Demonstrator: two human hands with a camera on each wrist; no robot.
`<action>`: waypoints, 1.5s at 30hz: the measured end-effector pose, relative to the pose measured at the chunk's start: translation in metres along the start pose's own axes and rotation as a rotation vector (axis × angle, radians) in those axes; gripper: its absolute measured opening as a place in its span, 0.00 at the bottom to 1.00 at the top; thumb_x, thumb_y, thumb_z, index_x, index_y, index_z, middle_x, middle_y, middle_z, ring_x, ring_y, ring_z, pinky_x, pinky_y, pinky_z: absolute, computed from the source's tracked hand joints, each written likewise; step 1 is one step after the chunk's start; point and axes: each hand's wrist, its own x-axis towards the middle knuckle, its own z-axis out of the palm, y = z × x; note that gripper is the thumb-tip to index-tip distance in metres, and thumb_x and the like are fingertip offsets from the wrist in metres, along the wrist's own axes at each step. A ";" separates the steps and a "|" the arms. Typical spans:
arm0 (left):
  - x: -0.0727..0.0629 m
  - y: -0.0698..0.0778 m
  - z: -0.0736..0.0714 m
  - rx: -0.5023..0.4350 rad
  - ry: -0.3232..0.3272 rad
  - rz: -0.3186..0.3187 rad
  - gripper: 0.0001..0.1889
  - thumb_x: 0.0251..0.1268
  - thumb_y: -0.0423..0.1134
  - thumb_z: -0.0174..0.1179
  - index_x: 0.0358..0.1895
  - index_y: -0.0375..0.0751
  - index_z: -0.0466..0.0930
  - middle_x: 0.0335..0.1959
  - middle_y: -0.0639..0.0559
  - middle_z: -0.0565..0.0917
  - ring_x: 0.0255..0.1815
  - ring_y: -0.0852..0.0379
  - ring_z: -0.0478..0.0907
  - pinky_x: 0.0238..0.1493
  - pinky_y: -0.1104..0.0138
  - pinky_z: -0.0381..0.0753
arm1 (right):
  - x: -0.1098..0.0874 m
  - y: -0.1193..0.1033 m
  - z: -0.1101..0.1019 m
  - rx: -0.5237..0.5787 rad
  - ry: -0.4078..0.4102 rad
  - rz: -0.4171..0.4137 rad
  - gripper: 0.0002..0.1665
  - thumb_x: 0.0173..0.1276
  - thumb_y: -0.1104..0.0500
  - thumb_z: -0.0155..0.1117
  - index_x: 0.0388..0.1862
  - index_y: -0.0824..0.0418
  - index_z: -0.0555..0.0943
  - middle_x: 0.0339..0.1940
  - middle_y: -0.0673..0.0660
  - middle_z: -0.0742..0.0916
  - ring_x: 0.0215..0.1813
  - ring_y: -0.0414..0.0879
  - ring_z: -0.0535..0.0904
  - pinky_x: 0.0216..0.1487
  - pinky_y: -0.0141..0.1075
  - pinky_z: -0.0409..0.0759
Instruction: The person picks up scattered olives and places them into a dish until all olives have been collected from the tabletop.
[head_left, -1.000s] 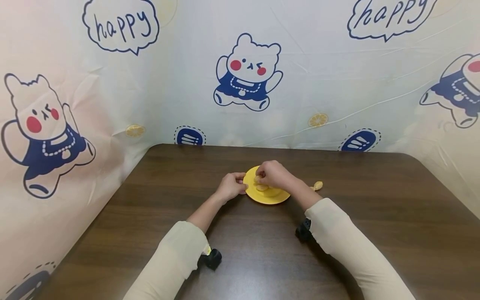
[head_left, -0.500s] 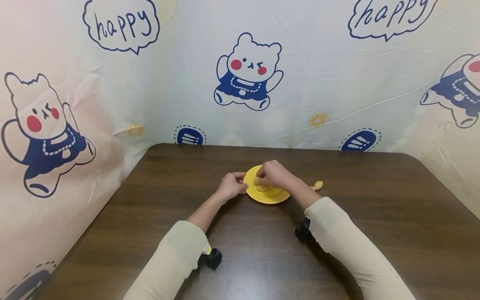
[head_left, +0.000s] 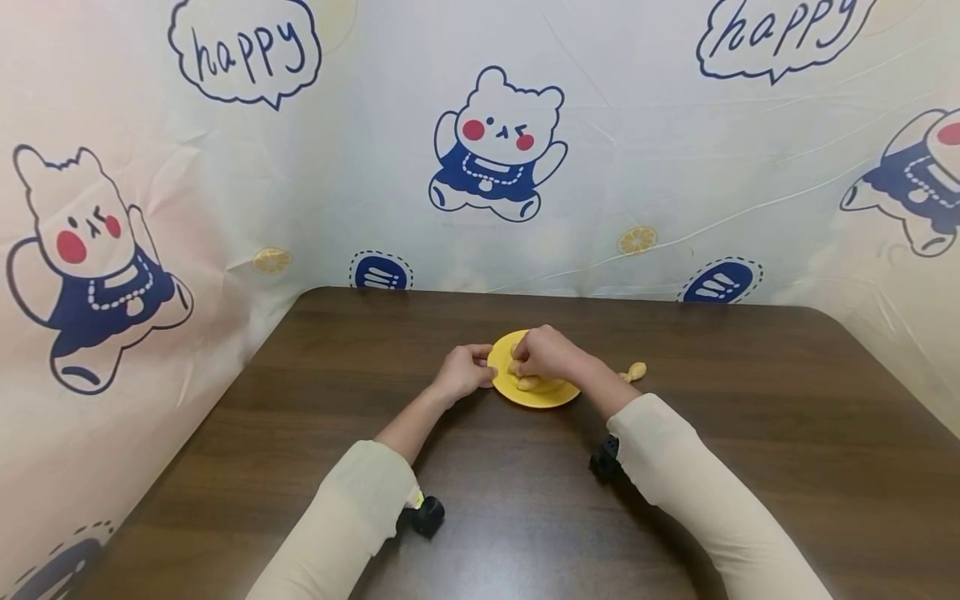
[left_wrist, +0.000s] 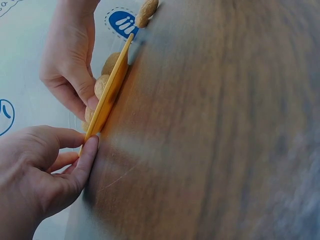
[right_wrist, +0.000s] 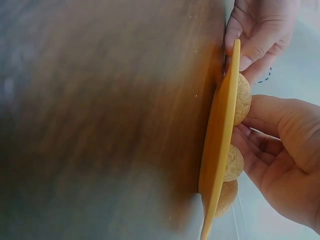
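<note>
The left hand (head_left: 461, 372) pinches the left rim of a yellow plate (head_left: 536, 401) on the table, with the thumb and fingers on either side of the edge. Over the plate, the right hand (head_left: 551, 354) has its fingertips down among several unshelled peanuts. It pinches one peanut (right_wrist: 242, 100) near the side that the left hand holds. Two more peanuts, a nearer one (right_wrist: 234, 162) and a farther one (right_wrist: 227, 197), lie along the plate in the right wrist view. From the head view, the right hand hides part of the plate.
Beyond the plate's right side, another peanut (head_left: 637, 371) lies on the dark wooden table (head_left: 495, 517). A printed cloth (head_left: 600, 167) with cartoon bears hangs behind the table. Small black cameras, one of them the left wrist camera (head_left: 427, 517), hang under the sleeves.
The right fingers have shifted slightly toward the near side of the plate, and the peanut near them has slid a little the same way. The left hand and plate stay put.
</note>
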 end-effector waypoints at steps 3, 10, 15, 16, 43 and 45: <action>0.001 -0.001 0.000 -0.001 -0.001 0.003 0.26 0.59 0.26 0.58 0.63 0.31 0.67 0.46 0.41 0.76 0.41 0.53 0.76 0.35 0.69 0.83 | -0.001 0.000 0.000 0.007 -0.002 0.006 0.04 0.60 0.58 0.67 0.31 0.57 0.85 0.22 0.49 0.77 0.29 0.44 0.70 0.28 0.29 0.68; 0.001 -0.002 0.000 -0.010 -0.005 0.009 0.26 0.58 0.25 0.58 0.62 0.30 0.67 0.47 0.40 0.75 0.42 0.52 0.75 0.35 0.68 0.83 | -0.008 0.000 -0.008 0.041 0.031 0.017 0.12 0.58 0.53 0.68 0.39 0.58 0.86 0.27 0.48 0.81 0.31 0.43 0.71 0.30 0.29 0.71; 0.000 0.000 0.000 -0.008 -0.004 0.002 0.26 0.59 0.25 0.58 0.63 0.30 0.67 0.47 0.41 0.75 0.42 0.52 0.75 0.35 0.68 0.83 | -0.012 0.001 -0.015 0.047 0.069 0.031 0.17 0.57 0.55 0.70 0.45 0.60 0.85 0.36 0.52 0.84 0.36 0.44 0.74 0.36 0.31 0.77; 0.000 0.000 0.000 -0.006 -0.003 -0.001 0.26 0.59 0.25 0.58 0.63 0.30 0.67 0.47 0.41 0.75 0.42 0.52 0.75 0.35 0.68 0.83 | -0.013 0.001 -0.016 0.044 0.073 0.029 0.16 0.57 0.57 0.69 0.45 0.61 0.85 0.36 0.53 0.84 0.36 0.44 0.75 0.36 0.31 0.77; 0.000 -0.001 0.001 -0.016 0.006 0.007 0.27 0.58 0.24 0.58 0.63 0.29 0.66 0.46 0.41 0.75 0.41 0.53 0.75 0.34 0.69 0.83 | -0.071 0.044 -0.038 0.042 0.143 0.057 0.14 0.59 0.63 0.67 0.44 0.68 0.83 0.36 0.56 0.83 0.35 0.45 0.76 0.35 0.35 0.80; 0.001 -0.001 0.001 -0.012 0.004 0.003 0.27 0.58 0.25 0.58 0.63 0.30 0.66 0.46 0.41 0.75 0.41 0.53 0.75 0.34 0.69 0.83 | -0.076 0.049 -0.039 0.044 0.141 0.069 0.14 0.59 0.64 0.67 0.44 0.68 0.83 0.35 0.56 0.83 0.35 0.45 0.76 0.34 0.35 0.80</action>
